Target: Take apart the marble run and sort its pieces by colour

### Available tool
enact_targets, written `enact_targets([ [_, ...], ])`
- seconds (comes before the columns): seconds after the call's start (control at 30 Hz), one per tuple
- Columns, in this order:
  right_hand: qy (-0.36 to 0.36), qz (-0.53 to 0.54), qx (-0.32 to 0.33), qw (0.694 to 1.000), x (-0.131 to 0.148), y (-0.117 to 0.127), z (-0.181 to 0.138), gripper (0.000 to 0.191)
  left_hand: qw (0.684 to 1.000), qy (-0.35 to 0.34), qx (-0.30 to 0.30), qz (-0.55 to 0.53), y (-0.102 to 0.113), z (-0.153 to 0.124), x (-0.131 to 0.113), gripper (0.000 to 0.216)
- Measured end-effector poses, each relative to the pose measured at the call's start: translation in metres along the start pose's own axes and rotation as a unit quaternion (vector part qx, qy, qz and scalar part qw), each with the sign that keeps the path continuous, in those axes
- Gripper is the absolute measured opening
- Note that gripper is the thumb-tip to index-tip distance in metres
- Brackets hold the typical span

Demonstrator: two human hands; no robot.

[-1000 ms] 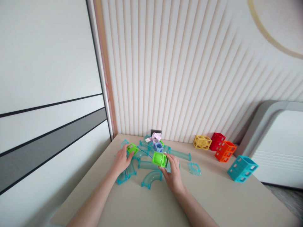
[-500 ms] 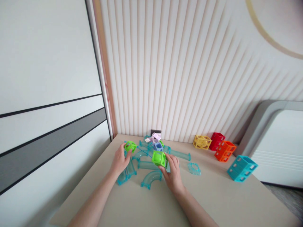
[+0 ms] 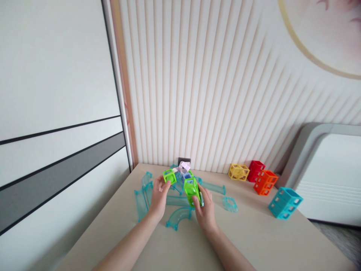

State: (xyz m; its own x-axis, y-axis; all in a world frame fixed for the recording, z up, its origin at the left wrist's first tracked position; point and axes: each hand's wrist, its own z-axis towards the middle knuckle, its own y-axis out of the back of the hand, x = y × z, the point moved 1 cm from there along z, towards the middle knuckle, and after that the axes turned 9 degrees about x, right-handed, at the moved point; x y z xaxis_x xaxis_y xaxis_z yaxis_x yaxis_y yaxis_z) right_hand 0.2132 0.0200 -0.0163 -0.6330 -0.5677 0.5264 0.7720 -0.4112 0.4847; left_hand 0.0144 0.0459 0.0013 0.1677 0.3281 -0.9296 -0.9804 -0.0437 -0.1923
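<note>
My left hand (image 3: 160,192) is closed on a small green cube block (image 3: 169,177) with open sides. A larger green block (image 3: 191,190), tilted, is gripped between the thumb and fingers of my right hand (image 3: 205,210). The two green pieces are apart, both held above the tabletop. Under and around them lie translucent teal track pieces: a curved piece (image 3: 178,217) in front, and a straight piece (image 3: 177,201) partly hidden behind my hands. Just beyond are a blue block (image 3: 186,177) and light purple pieces (image 3: 184,166).
At the right stand a yellow block (image 3: 238,172), a red block (image 3: 256,170), an orange stack (image 3: 265,182) and a teal stack (image 3: 285,203). A teal ring-like piece (image 3: 229,204) lies flat on the table (image 3: 242,233). The ribbed wall (image 3: 197,82) rises behind.
My left hand has moved right with its green cube, closer to the other green block. My right hand has tilted its block more upright. The view has shifted slightly.
</note>
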Motion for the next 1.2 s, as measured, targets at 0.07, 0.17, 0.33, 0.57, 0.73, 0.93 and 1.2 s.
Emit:
enact_targets([
  [0.07, -0.029, 0.019, -0.013, 0.999, -0.002, 0.0, 0.001, 0.035, 0.998, 0.01, 0.022, -0.05, -0.01, -0.009, 0.003, 0.037],
  [0.17, -0.062, 0.053, -0.027, 0.996, -0.003, 0.0, 0.004, 0.036, 0.994, 0.037, 0.046, -0.096, -0.017, -0.023, 0.006, 0.043],
  [0.33, -0.091, 0.09, -0.027, 0.991, 0.0, 0.001, 0.005, 0.037, 0.985, 0.068, 0.083, -0.137, -0.022, -0.034, 0.006, 0.045],
  [0.57, -0.084, 0.084, -0.011, 0.993, 0.003, 0.001, 0.005, 0.039, 0.98, 0.084, 0.105, -0.148, -0.026, -0.034, 0.0, 0.05],
  [0.73, -0.071, 0.068, 0.003, 0.995, 0.003, 0.0, 0.003, 0.038, 0.979, 0.091, 0.11, -0.145, -0.025, -0.035, -0.001, 0.048],
  [0.93, -0.065, 0.065, 0.005, 0.996, 0.002, 0.001, 0.002, 0.036, 0.982, 0.081, 0.106, -0.137, -0.024, -0.035, -0.002, 0.057],
  [1.2, -0.039, 0.079, 0.06, 0.994, 0.008, 0.002, 0.001, 0.033, 0.993, 0.055, 0.104, -0.014, -0.011, -0.03, -0.006, 0.055],
])
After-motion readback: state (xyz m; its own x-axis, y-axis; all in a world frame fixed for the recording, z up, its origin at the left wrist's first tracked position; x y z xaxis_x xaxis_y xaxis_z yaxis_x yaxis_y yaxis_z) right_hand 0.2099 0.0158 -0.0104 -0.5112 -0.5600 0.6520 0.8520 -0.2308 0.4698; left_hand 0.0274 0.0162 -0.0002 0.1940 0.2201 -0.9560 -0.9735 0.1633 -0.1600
